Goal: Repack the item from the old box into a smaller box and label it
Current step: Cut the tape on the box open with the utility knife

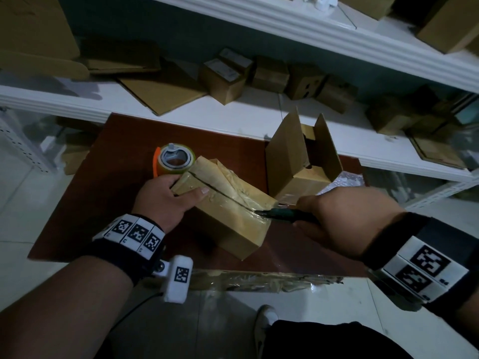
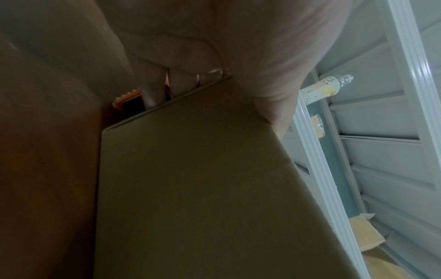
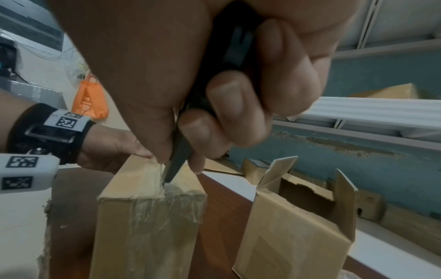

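Note:
A taped cardboard box [image 1: 228, 208] lies on the dark red table [image 1: 108, 182], a dark slit running along its taped top seam. My left hand [image 1: 166, 195] grips its far left end, thumb on top, fingers over the edge [image 2: 157, 90]. My right hand [image 1: 334, 216] is curled round a dark knife [image 1: 282, 213]. The knife tip [image 3: 167, 179] sits in the tape at the box's near end [image 3: 148, 217]. A smaller cardboard box [image 1: 303, 161] stands open to the right, flaps up [image 3: 298, 217].
A roll of clear tape on an orange dispenser [image 1: 173, 159] sits just behind the left hand. White shelves [image 1: 233, 110] behind the table hold several small cardboard boxes [image 1: 272, 76] and flat cardboard [image 1: 160, 92]. Crumpled tape lines the table's front edge [image 1: 259, 278].

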Available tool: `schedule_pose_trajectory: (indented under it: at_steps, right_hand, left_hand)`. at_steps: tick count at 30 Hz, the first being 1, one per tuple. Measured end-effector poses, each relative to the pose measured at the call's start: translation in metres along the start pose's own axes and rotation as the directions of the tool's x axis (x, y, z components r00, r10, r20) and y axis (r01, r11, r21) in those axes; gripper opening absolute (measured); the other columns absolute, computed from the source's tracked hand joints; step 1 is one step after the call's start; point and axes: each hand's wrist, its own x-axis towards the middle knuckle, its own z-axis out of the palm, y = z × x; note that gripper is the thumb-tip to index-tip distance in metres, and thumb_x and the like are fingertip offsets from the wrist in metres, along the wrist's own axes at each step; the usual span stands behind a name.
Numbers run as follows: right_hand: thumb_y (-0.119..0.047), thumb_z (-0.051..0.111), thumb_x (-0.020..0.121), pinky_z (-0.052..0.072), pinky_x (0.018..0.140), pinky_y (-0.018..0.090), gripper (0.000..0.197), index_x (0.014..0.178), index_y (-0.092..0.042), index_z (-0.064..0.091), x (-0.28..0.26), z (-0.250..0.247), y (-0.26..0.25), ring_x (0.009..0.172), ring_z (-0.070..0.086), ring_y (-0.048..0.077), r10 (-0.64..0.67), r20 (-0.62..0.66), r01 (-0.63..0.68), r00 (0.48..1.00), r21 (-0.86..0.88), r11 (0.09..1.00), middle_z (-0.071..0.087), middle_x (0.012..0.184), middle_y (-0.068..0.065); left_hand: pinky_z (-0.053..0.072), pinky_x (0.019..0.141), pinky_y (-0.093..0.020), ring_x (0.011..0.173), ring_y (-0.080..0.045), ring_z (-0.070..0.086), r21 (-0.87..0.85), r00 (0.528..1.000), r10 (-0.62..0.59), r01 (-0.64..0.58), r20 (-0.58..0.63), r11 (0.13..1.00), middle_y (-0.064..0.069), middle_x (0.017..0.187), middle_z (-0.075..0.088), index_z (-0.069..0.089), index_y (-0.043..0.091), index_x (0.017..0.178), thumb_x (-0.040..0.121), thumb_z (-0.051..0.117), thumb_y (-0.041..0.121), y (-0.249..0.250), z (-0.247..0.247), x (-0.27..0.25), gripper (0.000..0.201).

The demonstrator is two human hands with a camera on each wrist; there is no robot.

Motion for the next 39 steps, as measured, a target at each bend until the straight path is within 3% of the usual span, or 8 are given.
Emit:
schedule_pose_trajectory:
  at_steps: [7, 12, 16, 18, 25, 30, 34, 39]
  right_hand:
    - [-0.057, 0.038, 0.099, 0.036, 0.059, 0.027, 0.033, 0.123, -0.041, 0.053, -0.002, -0.006, 0.006, 0.079, 0.055, 0.017, -0.008, 0.035, 0.01, 0.999, -0.054, 0.999, 0.06, 0.092, -0.008]
    - [-0.059, 0.038, 0.099, 0.038, 0.059, 0.023, 0.034, 0.129, -0.048, 0.05, -0.007, -0.01, 0.012, 0.079, 0.052, 0.012, -0.022, 0.06, 0.025, 0.998, -0.053, 0.998, 0.059, 0.096, -0.011]
    - [-0.062, 0.032, 0.095, 0.049, 0.069, 0.025, 0.04, 0.129, -0.049, 0.049, -0.009, -0.003, 0.018, 0.073, 0.052, 0.012, -0.012, 0.034, 0.014, 0.999, -0.078, 0.997, 0.061, 0.09, -0.011]
    - [-0.062, 0.033, 0.096, 0.049, 0.067, 0.027, 0.038, 0.128, -0.047, 0.048, -0.014, -0.005, 0.021, 0.075, 0.055, 0.013, 0.018, 0.038, -0.014, 0.999, -0.094, 0.995, 0.058, 0.087, -0.01]
    - [-0.066, 0.031, 0.091, 0.053, 0.061, 0.031, 0.041, 0.109, -0.039, 0.056, -0.019, -0.013, 0.019, 0.065, 0.055, 0.01, 0.102, -0.021, -0.101, 0.995, 0.019, 0.995, 0.06, 0.075, -0.011]
    - [-0.062, 0.037, 0.096, 0.041, 0.058, 0.028, 0.035, 0.109, -0.035, 0.054, -0.001, -0.007, -0.006, 0.073, 0.051, 0.014, 0.076, -0.035, -0.072, 0.997, 0.088, 0.994, 0.055, 0.081, -0.008]
    - [-0.061, 0.037, 0.096, 0.055, 0.069, 0.036, 0.036, 0.111, -0.033, 0.055, 0.016, -0.004, -0.022, 0.084, 0.064, 0.022, 0.054, -0.069, -0.044, 0.996, 0.129, 0.991, 0.065, 0.088, -0.004]
    - [-0.06, 0.039, 0.096, 0.057, 0.068, 0.039, 0.033, 0.106, -0.033, 0.055, 0.029, 0.0, -0.028, 0.079, 0.063, 0.023, 0.037, -0.087, -0.027, 0.996, 0.108, 0.994, 0.063, 0.083, -0.005]
  left_hand:
    - [0.043, 0.063, -0.019, 0.079, 0.002, 0.066, 0.006, 1.0, -0.006, 0.006, -0.001, 1.0, 0.015, 0.082, 0.074, 0.075, 0.029, 0.09, 0.084, 0.076, 0.044, 0.001, -0.001, -0.001, 0.016]
    - [0.043, 0.063, -0.02, 0.08, 0.0, 0.066, 0.006, 1.0, -0.013, 0.013, -0.004, 1.0, 0.014, 0.083, 0.073, 0.074, 0.029, 0.09, 0.084, 0.076, 0.044, 0.001, 0.0, 0.0, 0.017]
    - [0.044, 0.063, -0.02, 0.08, 0.001, 0.064, 0.002, 1.0, -0.014, 0.014, -0.01, 1.0, 0.014, 0.082, 0.072, 0.073, 0.029, 0.09, 0.084, 0.077, 0.043, 0.001, 0.0, -0.001, 0.015]
    - [0.044, 0.062, -0.021, 0.079, 0.001, 0.065, -0.002, 1.0, -0.015, 0.015, -0.015, 1.0, 0.015, 0.082, 0.072, 0.073, 0.03, 0.089, 0.084, 0.076, 0.044, 0.001, 0.0, -0.001, 0.016]
    - [0.047, 0.067, -0.023, 0.082, -0.002, 0.066, -0.012, 1.0, -0.019, 0.018, -0.015, 1.0, 0.013, 0.083, 0.073, 0.074, 0.029, 0.089, 0.083, 0.077, 0.045, 0.0, 0.0, 0.001, 0.018]
    - [0.045, 0.062, -0.019, 0.076, 0.004, 0.066, -0.014, 1.0, -0.015, 0.015, -0.014, 1.0, 0.015, 0.08, 0.074, 0.074, 0.03, 0.087, 0.083, 0.077, 0.044, 0.0, 0.0, 0.001, 0.014]
    - [0.045, 0.061, -0.018, 0.07, 0.008, 0.067, -0.022, 1.0, -0.009, 0.009, -0.002, 1.0, 0.021, 0.077, 0.074, 0.076, 0.027, 0.087, 0.084, 0.077, 0.042, -0.001, 0.0, 0.001, 0.015]
    - [0.046, 0.061, -0.019, 0.07, 0.008, 0.067, -0.036, 1.0, 0.0, 0.0, 0.009, 0.999, 0.024, 0.077, 0.073, 0.076, 0.027, 0.087, 0.084, 0.077, 0.041, -0.003, 0.0, 0.002, 0.014]
